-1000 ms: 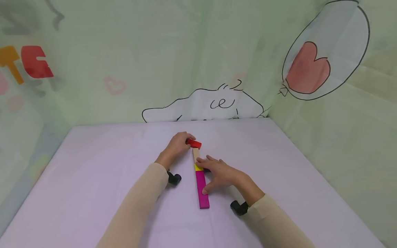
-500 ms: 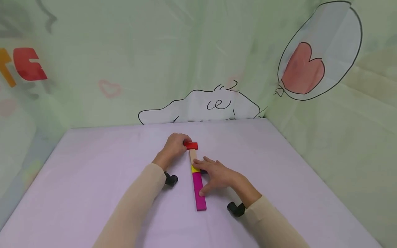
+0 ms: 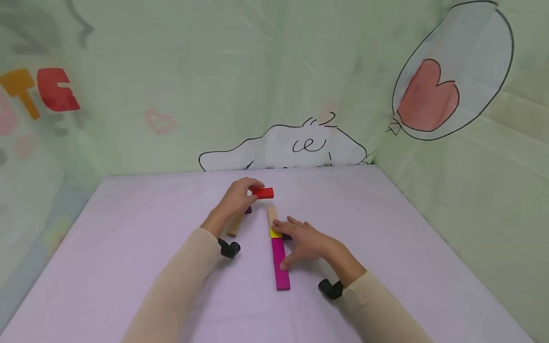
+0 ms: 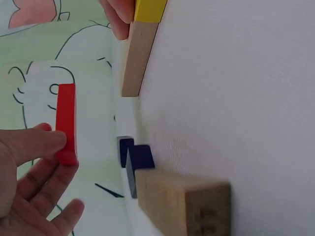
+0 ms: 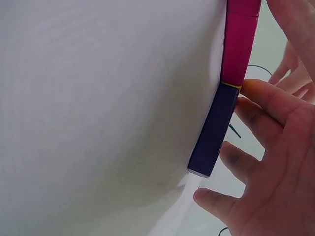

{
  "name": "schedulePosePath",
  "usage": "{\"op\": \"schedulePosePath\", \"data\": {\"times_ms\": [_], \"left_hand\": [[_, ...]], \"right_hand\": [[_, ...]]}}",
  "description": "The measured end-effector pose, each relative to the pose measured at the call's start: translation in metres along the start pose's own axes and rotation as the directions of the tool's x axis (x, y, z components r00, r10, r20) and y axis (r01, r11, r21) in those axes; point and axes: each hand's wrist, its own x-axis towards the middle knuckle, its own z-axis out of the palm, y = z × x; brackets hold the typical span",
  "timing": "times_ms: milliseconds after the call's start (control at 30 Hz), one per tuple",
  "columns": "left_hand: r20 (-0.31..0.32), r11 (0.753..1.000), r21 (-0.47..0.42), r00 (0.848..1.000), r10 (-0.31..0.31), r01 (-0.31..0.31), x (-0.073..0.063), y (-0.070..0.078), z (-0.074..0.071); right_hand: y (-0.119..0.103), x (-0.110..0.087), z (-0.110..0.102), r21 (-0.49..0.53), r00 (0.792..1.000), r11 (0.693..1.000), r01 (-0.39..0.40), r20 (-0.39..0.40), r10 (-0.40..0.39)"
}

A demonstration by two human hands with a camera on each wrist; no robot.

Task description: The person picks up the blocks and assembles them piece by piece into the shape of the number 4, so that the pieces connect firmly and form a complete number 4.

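Note:
My left hand pinches a red block between thumb and fingers. In the left wrist view the red block is held up above the table surface. A line of blocks runs toward me: plain wood, yellow, then magenta. Over this line my right hand lies spread, fingertips at the yellow block and thumb on the magenta part. A dark blue block sits at the line's right side under the right fingers, seen in the right wrist view.
Below the left hand lie a loose wooden block and dark blue blocks. The table has a pale cloth, with drawn-on fabric walls behind and beside it.
The left hand has drawn the red block back and away from the far end of the line. A wooden block and a dark one now show beneath that hand. The right hand stays put.

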Motion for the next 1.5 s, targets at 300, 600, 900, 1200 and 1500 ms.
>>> {"op": "schedulePosePath", "data": {"times_ms": [300, 600, 900, 1200, 1500], "left_hand": [[0.029, 0.999, -0.052, 1.000, -0.007, 0.009, -0.039, 0.002, -0.021], [0.077, 0.994, -0.097, 0.996, 0.046, -0.038, -0.077, 0.004, -0.020], [0.087, 0.994, -0.107, 0.996, 0.020, -0.011, -0.094, -0.007, -0.010], [0.101, 0.996, -0.058, 0.992, 0.078, -0.072, -0.089, -0.010, 0.003], [0.116, 0.995, -0.011, 0.988, 0.100, -0.099, -0.083, -0.013, 0.017]], "right_hand": [[0.001, 0.003, 0.000, 0.000, 1.000, 1.000, -0.013, -0.015, 0.013], [0.005, 0.006, 0.003, 0.003, 1.000, 1.000, 0.019, -0.007, -0.019], [0.005, 0.006, 0.001, -0.003, 1.000, 1.000, 0.014, 0.004, -0.014], [0.003, 0.004, -0.001, 0.003, 1.000, 1.000, 0.014, -0.005, -0.014], [0.003, 0.004, 0.001, 0.030, 1.000, 0.999, 0.014, -0.003, -0.014]]}}
